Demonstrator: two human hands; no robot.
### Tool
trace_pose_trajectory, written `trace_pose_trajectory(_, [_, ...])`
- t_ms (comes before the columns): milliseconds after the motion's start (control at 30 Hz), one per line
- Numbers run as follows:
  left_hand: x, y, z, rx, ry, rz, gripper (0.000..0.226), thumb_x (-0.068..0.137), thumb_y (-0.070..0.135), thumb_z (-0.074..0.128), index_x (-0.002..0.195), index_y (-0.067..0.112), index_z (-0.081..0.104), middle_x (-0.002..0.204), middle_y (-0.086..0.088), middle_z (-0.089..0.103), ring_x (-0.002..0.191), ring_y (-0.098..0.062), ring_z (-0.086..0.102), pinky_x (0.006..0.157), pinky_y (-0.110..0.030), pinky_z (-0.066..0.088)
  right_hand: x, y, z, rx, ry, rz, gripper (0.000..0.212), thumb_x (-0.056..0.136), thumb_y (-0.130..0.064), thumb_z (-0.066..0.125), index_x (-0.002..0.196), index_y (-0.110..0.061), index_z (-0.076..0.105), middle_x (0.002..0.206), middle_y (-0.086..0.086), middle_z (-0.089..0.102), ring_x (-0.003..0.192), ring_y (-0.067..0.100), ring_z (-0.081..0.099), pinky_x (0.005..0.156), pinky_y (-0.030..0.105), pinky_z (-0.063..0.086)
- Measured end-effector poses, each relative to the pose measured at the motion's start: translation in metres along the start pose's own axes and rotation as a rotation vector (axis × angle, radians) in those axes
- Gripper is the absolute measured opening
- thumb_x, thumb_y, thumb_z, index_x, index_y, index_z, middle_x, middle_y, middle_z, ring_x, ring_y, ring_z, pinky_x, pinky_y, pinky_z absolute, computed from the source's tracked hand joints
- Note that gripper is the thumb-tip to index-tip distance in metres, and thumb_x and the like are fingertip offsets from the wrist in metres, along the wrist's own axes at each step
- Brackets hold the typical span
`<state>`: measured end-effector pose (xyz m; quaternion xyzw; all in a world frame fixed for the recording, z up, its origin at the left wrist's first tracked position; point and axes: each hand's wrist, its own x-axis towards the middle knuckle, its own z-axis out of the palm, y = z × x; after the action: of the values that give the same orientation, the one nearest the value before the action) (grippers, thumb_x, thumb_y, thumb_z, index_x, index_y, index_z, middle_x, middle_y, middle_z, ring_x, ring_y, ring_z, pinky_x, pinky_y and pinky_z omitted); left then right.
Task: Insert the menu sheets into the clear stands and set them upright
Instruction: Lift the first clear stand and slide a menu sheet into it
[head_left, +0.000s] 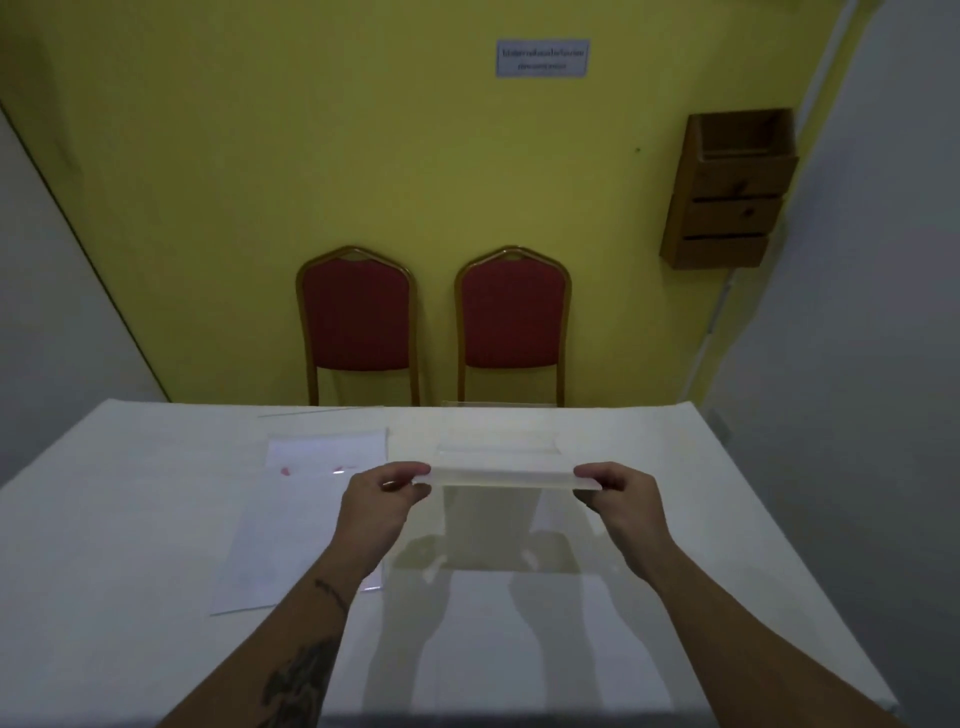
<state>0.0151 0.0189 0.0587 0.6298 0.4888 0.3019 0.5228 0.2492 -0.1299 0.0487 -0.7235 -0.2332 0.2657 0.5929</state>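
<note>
A clear stand (501, 478) is held above the white table (130, 545), seen edge-on as a pale horizontal band. My left hand (382, 496) pinches its left end and my right hand (621, 493) pinches its right end. The stand's clear lower part hangs toward the table and casts a faint shadow. White menu sheets (311, 514) with small red marks lie flat on the table to the left of my left hand. Another clear stand (501, 408) lies at the table's far edge; a further clear piece (322, 411) lies far left of it.
Two red chairs (358, 317) (511, 317) stand behind the table against a yellow wall. A wooden wall box (732, 192) hangs at the upper right. The table's near edge runs along the bottom of the view.
</note>
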Motion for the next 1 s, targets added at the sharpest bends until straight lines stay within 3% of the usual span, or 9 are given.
trace_pose_trajectory(167, [0.000,0.031,0.018,-0.121,0.084,0.118,0.011,0.087,0.020,0.069,0.096,0.018,0.076,0.096,0.000,0.074,0.094,-0.017,0.067,0.077,-0.027,0.049,0.013,-0.030,0.003,0.069,0.070,-0.133,0.009,0.083,-0.004,0.074,0.085,-0.012,0.071,0.069,0.002,0.059,0.064,0.019,0.052,0.062,0.029,0.043])
trace_pose_trajectory(267, [0.001,0.049,0.022,-0.149,0.130,0.166,0.011,0.088,0.024,0.069,0.095,0.016,0.073,0.097,0.001,0.072,0.094,-0.014,0.066,0.079,-0.025,0.048,0.021,-0.048,0.001,0.080,0.078,-0.190,0.004,0.085,-0.009,0.073,0.087,-0.005,0.071,0.077,0.005,0.067,0.071,0.019,0.059,0.066,0.030,0.046])
trace_pose_trajectory(400, [0.002,0.068,0.028,-0.185,0.141,0.223,0.009,0.093,0.016,0.064,0.089,0.009,0.067,0.078,0.008,0.065,0.062,0.012,0.062,0.054,-0.004,0.043,0.032,-0.061,0.000,0.125,0.061,-0.182,0.007,0.088,-0.011,0.071,0.082,-0.016,0.070,0.084,0.009,0.072,0.080,0.029,0.069,0.069,0.042,0.057])
trace_pose_trajectory(500, [0.004,0.074,0.027,-0.176,0.143,0.236,0.011,0.092,0.019,0.064,0.082,0.016,0.066,0.079,0.007,0.065,0.063,0.006,0.062,0.060,-0.012,0.046,0.036,-0.063,0.000,0.129,0.055,-0.192,0.004,0.088,-0.018,0.070,0.084,-0.019,0.070,0.090,0.011,0.076,0.089,0.034,0.074,0.077,0.052,0.061])
trace_pose_trajectory(600, [0.011,0.072,0.025,-0.199,0.150,0.220,0.009,0.091,0.022,0.066,0.082,0.020,0.068,0.085,0.005,0.067,0.079,-0.009,0.063,0.077,-0.032,0.053,0.036,-0.067,0.004,0.085,0.073,-0.217,0.003,0.091,-0.020,0.067,0.089,-0.020,0.067,0.090,0.006,0.075,0.085,0.026,0.073,0.069,0.043,0.061])
trace_pose_trajectory(667, [0.015,0.072,0.025,-0.219,0.158,0.212,0.008,0.091,0.023,0.066,0.085,0.019,0.070,0.087,0.003,0.068,0.082,-0.013,0.065,0.081,-0.036,0.055,0.035,-0.069,0.006,0.036,0.088,-0.213,0.005,0.093,-0.022,0.066,0.096,-0.018,0.066,0.091,0.002,0.073,0.080,0.017,0.070,0.060,0.029,0.054])
trace_pose_trajectory(800, [0.024,0.075,0.025,-0.239,0.154,0.207,0.009,0.092,0.020,0.064,0.085,0.021,0.068,0.084,0.003,0.068,0.077,-0.010,0.064,0.070,-0.029,0.051,0.040,-0.065,0.012,-0.081,0.091,-0.142,0.013,0.095,-0.024,0.063,0.102,-0.014,0.068,0.090,-0.002,0.071,0.078,0.009,0.065,0.057,0.025,0.046])
trace_pose_trajectory(1000, [0.048,0.077,0.018,-0.213,0.111,0.182,0.013,0.090,0.007,0.065,0.089,0.020,0.067,0.095,0.001,0.069,0.080,-0.008,0.064,0.062,-0.021,0.047,0.049,-0.072,0.021,-0.138,0.125,-0.114,0.014,0.094,-0.026,0.064,0.100,-0.014,0.069,0.083,-0.007,0.069,0.078,0.014,0.067,0.059,0.028,0.050])
